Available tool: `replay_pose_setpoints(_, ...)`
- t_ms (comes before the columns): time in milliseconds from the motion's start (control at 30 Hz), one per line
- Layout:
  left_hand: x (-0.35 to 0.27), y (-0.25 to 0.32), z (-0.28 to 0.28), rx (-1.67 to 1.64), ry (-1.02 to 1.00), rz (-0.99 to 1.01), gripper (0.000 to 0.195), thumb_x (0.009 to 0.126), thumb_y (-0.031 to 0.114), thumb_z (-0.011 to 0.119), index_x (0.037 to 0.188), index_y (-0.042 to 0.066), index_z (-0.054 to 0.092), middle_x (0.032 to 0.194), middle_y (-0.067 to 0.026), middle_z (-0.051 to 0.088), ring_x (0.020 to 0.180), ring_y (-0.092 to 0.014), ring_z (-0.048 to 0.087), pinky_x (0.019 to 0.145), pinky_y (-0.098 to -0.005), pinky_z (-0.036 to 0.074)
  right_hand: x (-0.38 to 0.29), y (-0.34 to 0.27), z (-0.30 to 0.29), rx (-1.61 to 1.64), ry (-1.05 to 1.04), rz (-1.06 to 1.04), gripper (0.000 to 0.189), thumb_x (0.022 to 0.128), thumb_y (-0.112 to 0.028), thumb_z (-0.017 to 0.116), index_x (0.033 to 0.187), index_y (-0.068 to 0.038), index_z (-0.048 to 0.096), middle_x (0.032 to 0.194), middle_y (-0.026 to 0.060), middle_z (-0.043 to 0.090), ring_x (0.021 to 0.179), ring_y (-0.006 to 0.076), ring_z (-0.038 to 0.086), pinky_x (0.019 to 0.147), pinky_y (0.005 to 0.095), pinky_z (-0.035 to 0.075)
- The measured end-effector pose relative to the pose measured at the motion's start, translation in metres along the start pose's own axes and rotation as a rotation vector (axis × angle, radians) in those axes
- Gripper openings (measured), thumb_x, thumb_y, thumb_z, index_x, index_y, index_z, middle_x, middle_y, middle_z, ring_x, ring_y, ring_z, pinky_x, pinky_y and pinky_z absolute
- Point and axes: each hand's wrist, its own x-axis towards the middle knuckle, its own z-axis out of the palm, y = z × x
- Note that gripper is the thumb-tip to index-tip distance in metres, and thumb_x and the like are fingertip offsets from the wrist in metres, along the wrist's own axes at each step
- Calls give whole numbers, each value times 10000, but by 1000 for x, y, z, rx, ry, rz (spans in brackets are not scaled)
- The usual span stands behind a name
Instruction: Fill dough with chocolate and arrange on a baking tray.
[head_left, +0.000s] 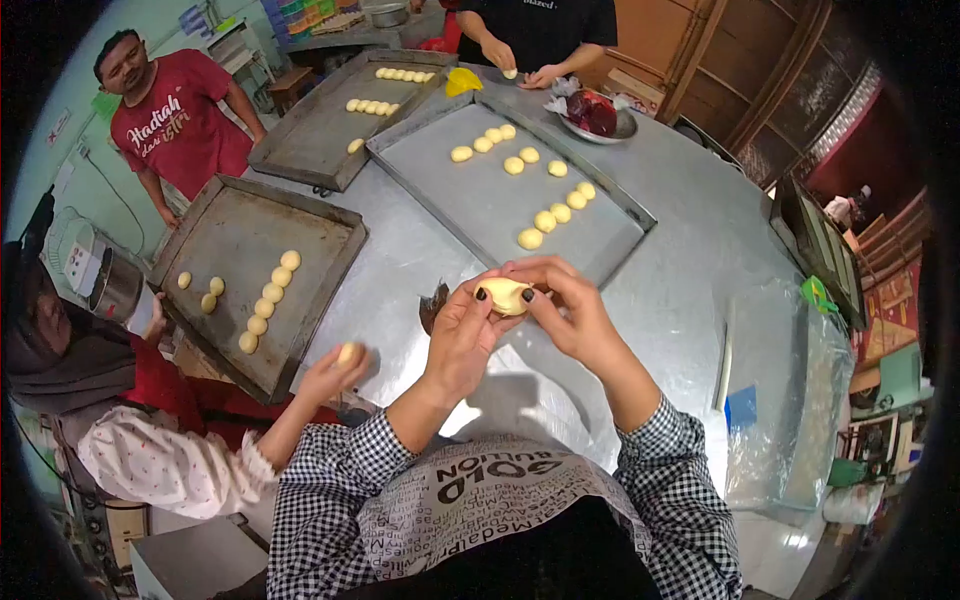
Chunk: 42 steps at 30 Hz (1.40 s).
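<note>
Between both hands I hold a piece of pale yellow dough (502, 295), raised above the metal table. My left hand (463, 321) cups its left side with the thumb pressed on top. On the other side, my right hand (568, 304) pinches the edge with thumb and fingers. Beyond my hands lies a metal baking tray (442, 180) with several dough balls (545, 221), some set in rows. A dark brown smear or scrap (433, 306) shows on the table beside my left hand; what it is I cannot tell.
At left, a co-worker's hand (335, 369) holds a dough ball near a second tray (225, 225). A third tray (300, 127) stands farther back. Across the table, another person's hands (517, 66) work near a bowl (600, 135) with a dark red filling. Plastic sheeting (780, 390) lies right.
</note>
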Motion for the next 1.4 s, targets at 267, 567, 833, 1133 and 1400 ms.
replay_pose_setpoints(267,-42,-1,11,178,-15,-228,327,927,226,534,1163,6,488,1061,-158,615,967,-211,616,830,-321,514,-57,-42,18,-260,13,92,335,796,-140,652,1107,-39,578,1100,125,537,801,222,590,684,295,477)
replay_pose_setpoints(567,-77,21,18,480,-166,-368,298,899,160,571,1133,-24,547,1012,-83,632,855,-142,621,725,-272,535,-96,-18,25,690,-133,523,314,908,-179,534,1165,0,557,961,47,613,778,104,580,694,226,471)
replay_pose_setpoints(833,-94,15,4,521,-356,-419,304,919,82,508,1203,-25,514,1050,-37,613,952,-68,543,860,-225,424,-97,-6,32,477,-128,657,270,922,-227,539,1078,-14,592,888,49,618,909,125,570,785,258,456)
replay_pose_setpoints(1133,-95,-13,-8,60,81,-295,380,967,299,435,1214,12,465,1105,-84,580,981,-174,575,829,-322,459,-104,-14,83,377,41,379,582,877,-71,554,1386,-41,275,1206,106,496,1086,164,499,933,291,414)
replay_pose_setpoints(1400,-103,-15,-8,-50,188,-338,437,981,351,373,1205,-13,466,1094,-102,585,987,-184,587,848,-330,473,-115,4,76,601,-58,383,504,899,-56,527,1357,-33,318,1225,99,503,1086,152,509,897,273,432)
